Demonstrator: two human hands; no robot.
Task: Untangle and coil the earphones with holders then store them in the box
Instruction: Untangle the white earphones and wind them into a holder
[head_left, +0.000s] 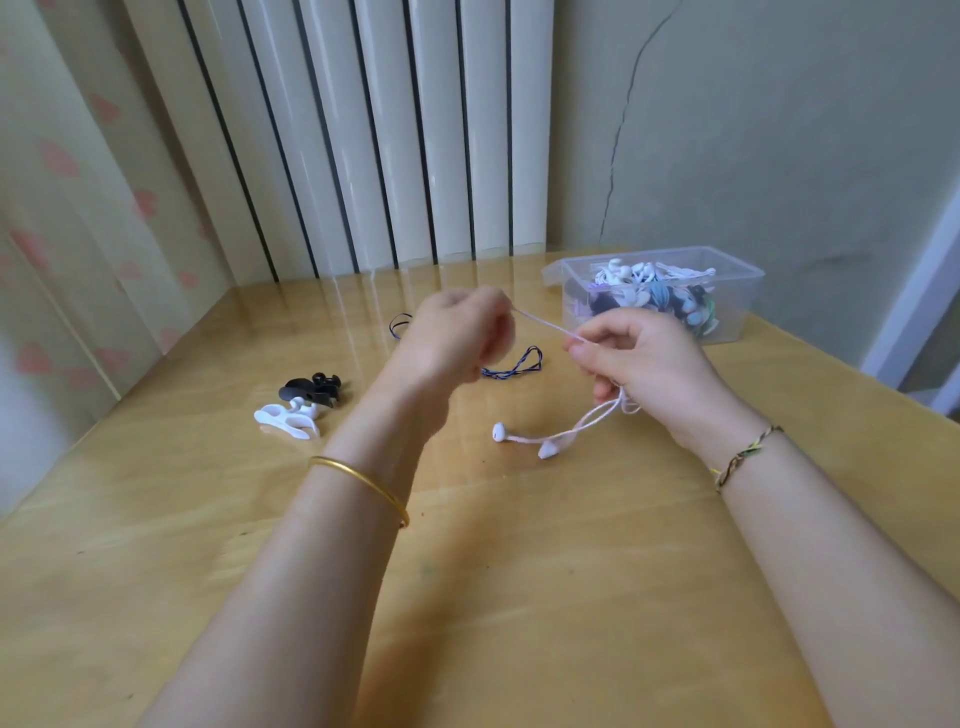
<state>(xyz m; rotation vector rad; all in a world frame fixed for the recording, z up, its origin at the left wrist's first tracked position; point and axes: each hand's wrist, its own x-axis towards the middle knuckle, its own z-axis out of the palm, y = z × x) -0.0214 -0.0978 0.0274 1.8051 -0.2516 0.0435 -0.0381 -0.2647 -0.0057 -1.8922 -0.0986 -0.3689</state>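
On the wooden table (519, 571), the clear plastic box (748, 291) is sitting at two o'clock from the hands, holding coiled sets. The left hand (457, 338) and right hand (644, 358) are each pinching the white earphone cable (545, 325), stretching it taut between them. The white holder (285, 421) and black holder (311, 389) are lying at nine o'clock. The earbuds (498, 431) are resting on the table at six o'clock. Probably best: easing the tension and feeding the slack through gently, so that snags are loosening rather than tightening.
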